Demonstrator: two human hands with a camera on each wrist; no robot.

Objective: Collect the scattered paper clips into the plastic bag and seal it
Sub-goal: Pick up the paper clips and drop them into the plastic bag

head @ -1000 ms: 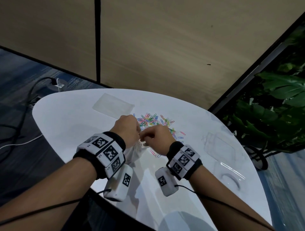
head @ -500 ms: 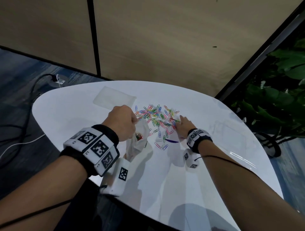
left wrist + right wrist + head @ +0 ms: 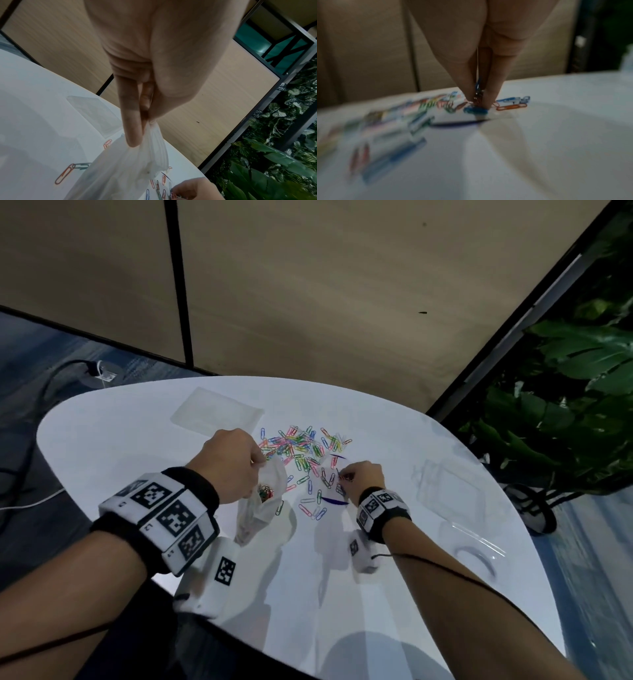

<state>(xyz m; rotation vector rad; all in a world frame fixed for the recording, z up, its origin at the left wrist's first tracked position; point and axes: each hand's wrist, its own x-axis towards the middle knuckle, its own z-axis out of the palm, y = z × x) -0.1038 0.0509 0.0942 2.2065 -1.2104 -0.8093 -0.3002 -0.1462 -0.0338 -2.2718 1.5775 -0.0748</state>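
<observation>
Coloured paper clips [image 3: 301, 446] lie scattered in the middle of the white table [image 3: 102, 440]. My left hand [image 3: 233, 463] pinches the rim of a clear plastic bag [image 3: 263, 501], which hangs to the table with a few clips inside. The bag [image 3: 123, 169] crumples under my left fingers [image 3: 130, 121]. My right hand [image 3: 363, 479] is down at the pile's right edge, and its fingertips [image 3: 491, 93] pinch a few paper clips [image 3: 477, 93] just above the table.
Another flat clear bag [image 3: 215, 412] lies at the table's far left. A wooden wall panel rises behind the table. Green plants [image 3: 565, 405] stand at the right. Cables [image 3: 30, 412] run over the floor on the left.
My right hand left the bag's mouth, went right to the pile and now pinches clips there. My left hand has kept hold of the bag.
</observation>
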